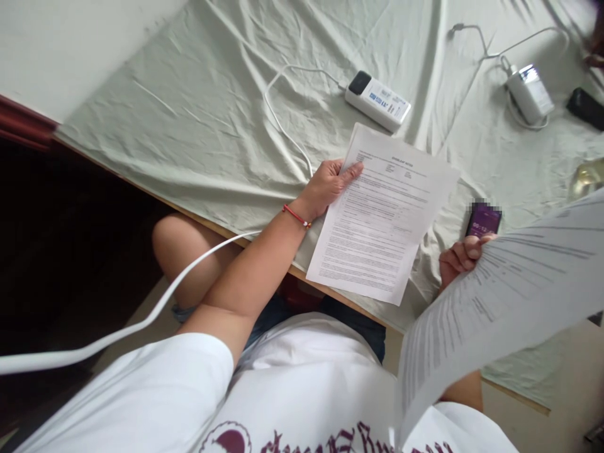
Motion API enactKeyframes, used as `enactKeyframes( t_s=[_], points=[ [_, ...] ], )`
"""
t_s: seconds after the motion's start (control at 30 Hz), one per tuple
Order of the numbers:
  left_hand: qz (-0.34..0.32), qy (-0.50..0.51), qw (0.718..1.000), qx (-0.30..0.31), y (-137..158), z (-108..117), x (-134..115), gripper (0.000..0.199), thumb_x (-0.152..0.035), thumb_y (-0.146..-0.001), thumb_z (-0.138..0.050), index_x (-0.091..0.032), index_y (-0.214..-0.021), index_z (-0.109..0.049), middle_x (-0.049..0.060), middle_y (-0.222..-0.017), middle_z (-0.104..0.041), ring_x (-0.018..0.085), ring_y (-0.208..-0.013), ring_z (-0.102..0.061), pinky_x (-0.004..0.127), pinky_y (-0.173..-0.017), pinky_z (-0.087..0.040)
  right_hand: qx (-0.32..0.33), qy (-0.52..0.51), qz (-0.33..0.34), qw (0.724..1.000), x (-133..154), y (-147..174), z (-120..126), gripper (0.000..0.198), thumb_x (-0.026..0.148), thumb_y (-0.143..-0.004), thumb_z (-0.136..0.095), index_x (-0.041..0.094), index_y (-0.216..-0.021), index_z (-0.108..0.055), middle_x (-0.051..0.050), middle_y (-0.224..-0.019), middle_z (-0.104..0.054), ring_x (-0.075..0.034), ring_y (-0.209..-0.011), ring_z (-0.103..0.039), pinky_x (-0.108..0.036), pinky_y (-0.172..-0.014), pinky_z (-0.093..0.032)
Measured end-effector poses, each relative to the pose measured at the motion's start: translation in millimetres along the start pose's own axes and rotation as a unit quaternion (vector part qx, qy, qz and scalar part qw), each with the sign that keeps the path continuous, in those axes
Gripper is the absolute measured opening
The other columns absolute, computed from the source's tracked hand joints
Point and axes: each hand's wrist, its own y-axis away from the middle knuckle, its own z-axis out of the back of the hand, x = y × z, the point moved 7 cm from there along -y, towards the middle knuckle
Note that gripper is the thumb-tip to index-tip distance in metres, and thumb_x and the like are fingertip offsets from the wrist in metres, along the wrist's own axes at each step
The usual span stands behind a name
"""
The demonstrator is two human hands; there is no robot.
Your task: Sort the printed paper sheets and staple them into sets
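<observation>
My left hand (pixel 329 184) grips the left edge of a stack of printed sheets (pixel 372 226), its thumb lying on the top page near the heading. The stack is tilted over the table's front edge. A single printed sheet (pixel 509 296) hangs curved and raised at the right, pinched along its edge by my right hand (pixel 465 257). That sheet hides much of my right forearm. Just beyond my right fingers lies a phone (pixel 485 218) with a purple screen showing a timer.
A pale green cloth (pixel 212 126) covers the table in wrinkles. A white power bank (pixel 377 100) with a white cable (pixel 271 94) lies beyond the stack. Farther right are another white power bank (pixel 531 94), a black object (pixel 586 108) and a shiny yellowish item (pixel 587 178).
</observation>
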Motion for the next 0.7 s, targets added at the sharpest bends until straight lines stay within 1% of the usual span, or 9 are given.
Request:
enactKeyframes(
  t_s=[0.13,0.23,0.37,0.47,0.53,0.7],
  points=[
    [-0.001,-0.006,1.0,-0.004,-0.2,1.0,0.9,0.036,-0.051,-0.096,-0.073,-0.016,-0.096,-0.073,0.006,-0.091,-0.08,0.023,-0.094,-0.08,0.036,-0.086,-0.065,0.011,-0.012,0.001,1.0,1.3,1.7,-2.6,0.012,0.042,-0.075,-0.067,0.031,-0.08,-0.07,0.009,-0.056,-0.032,-0.007,-0.041,-0.008,-0.02,-0.036,-0.002],
    [-0.003,-0.005,1.0,-0.004,-0.5,1.1,1.6,0.037,-0.053,-0.095,-0.074,-0.016,-0.096,-0.074,0.006,-0.09,-0.08,0.023,-0.095,-0.08,0.037,-0.086,-0.065,-0.002,-0.003,0.007,1.0,1.6,1.9,-1.2,0.014,0.044,-0.077,-0.063,0.031,-0.079,-0.068,0.008,-0.057,-0.031,-0.008,-0.042,-0.008,-0.02,-0.037,-0.002],
    [-0.005,-0.002,1.0,-0.006,-0.5,1.0,1.6,0.037,-0.053,-0.094,-0.074,-0.016,-0.094,-0.074,0.006,-0.089,-0.08,0.023,-0.094,-0.08,0.036,-0.084,-0.065,-0.021,0.012,0.019,1.0,0.7,-2.1,5.3,0.011,0.042,-0.079,-0.063,0.031,-0.077,-0.064,0.01,-0.057,-0.027,-0.009,-0.043,-0.002,-0.021,-0.037,0.001],
    [-0.004,0.0,1.0,-0.006,0.0,1.0,1.3,0.035,-0.051,-0.095,-0.074,-0.016,-0.094,-0.074,0.006,-0.089,-0.08,0.023,-0.094,-0.08,0.036,-0.084,-0.065,-0.029,0.008,0.014,0.999,-2.5,-6.1,10.6,0.009,0.04,-0.08,-0.061,0.032,-0.077,-0.064,0.01,-0.056,-0.027,-0.01,-0.044,-0.001,-0.022,-0.037,-0.007],
    [-0.005,0.0,1.0,-0.004,0.2,0.7,1.0,0.035,-0.051,-0.096,-0.073,-0.016,-0.093,-0.073,0.005,-0.088,-0.08,0.023,-0.094,-0.08,0.036,-0.084,-0.065,-0.034,0.007,0.012,0.999,-3.6,-7.2,11.7,0.011,0.041,-0.081,-0.059,0.032,-0.076,-0.064,0.01,-0.055,-0.027,-0.01,-0.044,-0.001,-0.022,-0.037,-0.009],
    [-0.004,0.004,1.0,0.006,0.5,-0.2,1.3,0.036,-0.052,-0.095,-0.074,-0.016,-0.093,-0.073,0.006,-0.091,-0.081,0.022,-0.096,-0.079,0.034,-0.084,-0.064,-0.027,0.001,0.017,1.0,-0.5,-3.4,4.2,0.012,0.042,-0.079,-0.058,0.032,-0.076,-0.065,0.01,-0.055,-0.027,-0.009,-0.043,0.001,-0.022,-0.038,0.002]
  ],
)
